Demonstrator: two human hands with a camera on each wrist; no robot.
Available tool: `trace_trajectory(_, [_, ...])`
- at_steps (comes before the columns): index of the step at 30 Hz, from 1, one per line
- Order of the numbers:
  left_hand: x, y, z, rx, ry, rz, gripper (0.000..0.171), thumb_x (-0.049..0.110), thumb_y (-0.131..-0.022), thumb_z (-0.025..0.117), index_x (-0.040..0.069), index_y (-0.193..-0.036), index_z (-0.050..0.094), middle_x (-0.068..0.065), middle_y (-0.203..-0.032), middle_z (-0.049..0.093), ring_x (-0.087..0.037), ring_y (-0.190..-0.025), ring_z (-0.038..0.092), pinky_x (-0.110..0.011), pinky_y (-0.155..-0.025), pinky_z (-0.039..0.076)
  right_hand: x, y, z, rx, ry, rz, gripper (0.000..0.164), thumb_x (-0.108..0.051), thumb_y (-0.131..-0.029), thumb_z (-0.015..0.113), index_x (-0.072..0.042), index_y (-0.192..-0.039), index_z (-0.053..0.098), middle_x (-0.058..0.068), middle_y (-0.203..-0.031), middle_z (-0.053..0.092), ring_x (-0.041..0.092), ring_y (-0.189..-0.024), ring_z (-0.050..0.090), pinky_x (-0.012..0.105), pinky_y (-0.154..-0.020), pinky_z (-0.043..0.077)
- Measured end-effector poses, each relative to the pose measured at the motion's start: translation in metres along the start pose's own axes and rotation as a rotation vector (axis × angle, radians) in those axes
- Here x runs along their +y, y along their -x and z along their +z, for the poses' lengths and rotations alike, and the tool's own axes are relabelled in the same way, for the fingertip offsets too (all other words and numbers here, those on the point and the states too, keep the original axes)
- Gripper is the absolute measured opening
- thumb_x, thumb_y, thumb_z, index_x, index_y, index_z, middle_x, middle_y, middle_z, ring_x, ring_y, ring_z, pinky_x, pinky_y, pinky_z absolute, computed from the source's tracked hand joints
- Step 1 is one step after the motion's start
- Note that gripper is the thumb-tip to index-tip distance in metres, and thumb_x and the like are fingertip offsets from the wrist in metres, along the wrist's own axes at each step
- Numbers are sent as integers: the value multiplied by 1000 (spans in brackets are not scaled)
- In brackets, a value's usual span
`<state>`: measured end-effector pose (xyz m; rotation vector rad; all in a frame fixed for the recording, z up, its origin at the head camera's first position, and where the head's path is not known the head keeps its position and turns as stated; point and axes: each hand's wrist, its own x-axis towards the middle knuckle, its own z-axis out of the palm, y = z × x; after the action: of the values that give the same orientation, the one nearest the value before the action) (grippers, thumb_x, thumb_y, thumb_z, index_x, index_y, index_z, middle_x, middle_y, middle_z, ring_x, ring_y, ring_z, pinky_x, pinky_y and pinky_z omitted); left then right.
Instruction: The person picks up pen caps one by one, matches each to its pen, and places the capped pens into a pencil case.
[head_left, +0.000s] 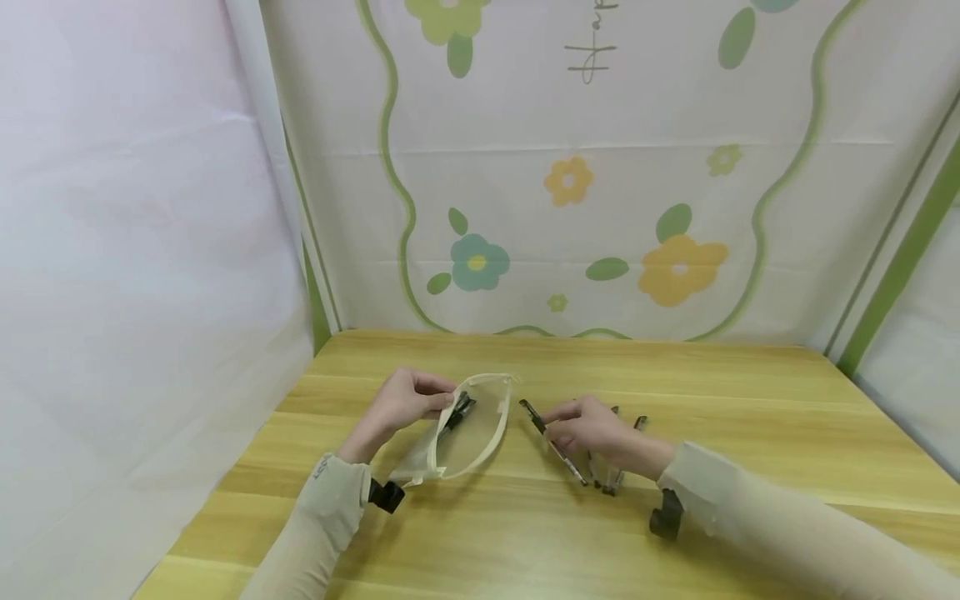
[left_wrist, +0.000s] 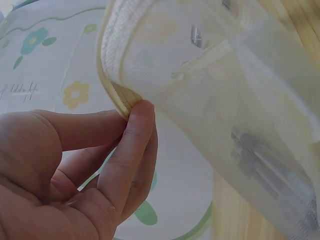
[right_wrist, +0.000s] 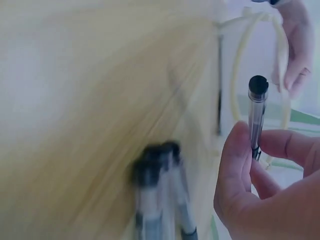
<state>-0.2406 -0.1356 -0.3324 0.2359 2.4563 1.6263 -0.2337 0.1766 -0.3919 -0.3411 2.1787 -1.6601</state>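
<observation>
My left hand (head_left: 405, 404) pinches the zippered edge of a translucent pouch (head_left: 480, 442) between thumb and fingers. The pouch's cream-rimmed mouth gapes toward the right. Several pens (left_wrist: 272, 172) lie inside, seen blurred through the mesh in the left wrist view. To the right, my right hand (head_left: 592, 429) pinches a clear-barrelled pen (right_wrist: 256, 115) with black ends, lifted off the table and tilted. Under and beside that hand, more pens (head_left: 613, 479) of the same kind lie on the wood, partly hidden by it. In the right wrist view these loose pens (right_wrist: 150, 200) are blurred.
A wood-grain table (head_left: 495, 550) carries everything. Behind it hangs a white cloth (head_left: 525, 200) printed with flowers, and another white cloth (head_left: 142, 250) closes the left side. Black wrist cameras (head_left: 387, 497) sit at both cuffs.
</observation>
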Motion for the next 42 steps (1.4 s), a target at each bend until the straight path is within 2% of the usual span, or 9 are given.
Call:
trace_trajectory(5, [-1, 0, 0, 19, -11, -3, 19, 3, -91, 71, -1, -109, 73, -9, -101, 71, -23, -87, 70, -43, -81, 58, -7, 3, 7, 22, -195, 25, 43, -9, -92, 68, 9, -129, 58, 26, -113, 63, 32, -97, 65, 37, -87, 56])
trace_trajectory(7, [0, 0, 0, 19, -9, -5, 19, 3, -91, 71, -1, -109, 73, -9, -101, 71, -24, -87, 70, -43, -81, 57, -12, 6, 10, 23, -293, 36, 45, -7, -91, 68, 9, -131, 56, 27, -116, 61, 26, -89, 64, 38, -89, 55])
trace_trajectory(13, [1, -1, -1, 22, -13, -5, 22, 4, -91, 71, -3, -111, 72, -10, -102, 70, -24, -88, 70, -40, -80, 58, -21, 16, 22, 27, -555, 45, 46, -3, -91, 66, 14, -131, 51, 17, -105, 65, 21, -85, 62, 41, -93, 51])
trace_trajectory(18, [1, 0, -3, 19, -16, -9, 22, 3, -90, 71, -3, -111, 72, -12, -102, 70, -24, -88, 70, -41, -81, 58, -22, 19, 43, 73, -676, 55, 44, -1, -92, 64, 14, -130, 49, 15, -104, 65, 26, -97, 62, 44, -101, 46])
trace_trajectory(23, [-1, -1, -7, 26, -20, -7, 22, 4, -91, 71, -3, -111, 72, -12, -102, 70, -25, -88, 69, -44, -83, 57, -32, 11, 68, 90, -828, 59, 40, 1, -94, 58, 14, -130, 46, 16, -108, 61, 23, -98, 60, 39, -101, 46])
trace_trajectory(28, [-3, 0, -8, 30, -22, -14, 19, 4, -91, 71, -2, -109, 73, -12, -101, 70, -25, -88, 69, -43, -83, 57, -38, 1, 88, 133, -864, 63, 37, 2, -94, 58, 14, -127, 47, 13, -103, 61, 22, -95, 59, 36, -98, 48])
trace_trajectory(31, [-4, 0, -5, 34, -23, -23, 18, 4, -90, 72, 0, -108, 74, -11, -99, 70, -24, -86, 69, -43, -82, 57, -37, -2, 96, 167, -862, 73, 37, 2, -92, 61, 13, -126, 49, 15, -107, 61, 24, -98, 58, 36, -97, 48])
trace_trajectory(35, [-2, -2, 0, 23, -10, -26, 19, 4, -90, 72, 0, -108, 74, -11, -100, 70, -25, -86, 70, -44, -82, 57, -34, -4, 98, 170, -862, 82, 40, 2, -92, 62, 14, -127, 49, 20, -116, 59, 27, -104, 57, 37, -99, 47])
trace_trajectory(42, [-2, -4, 8, 5, 8, -19, 19, 0, -90, 70, -3, -109, 72, -14, -100, 70, -26, -85, 70, -44, -81, 57, -31, -8, 97, 177, -847, 83, 43, 1, -93, 63, 13, -132, 47, 20, -116, 62, 32, -113, 57, 39, -99, 48])
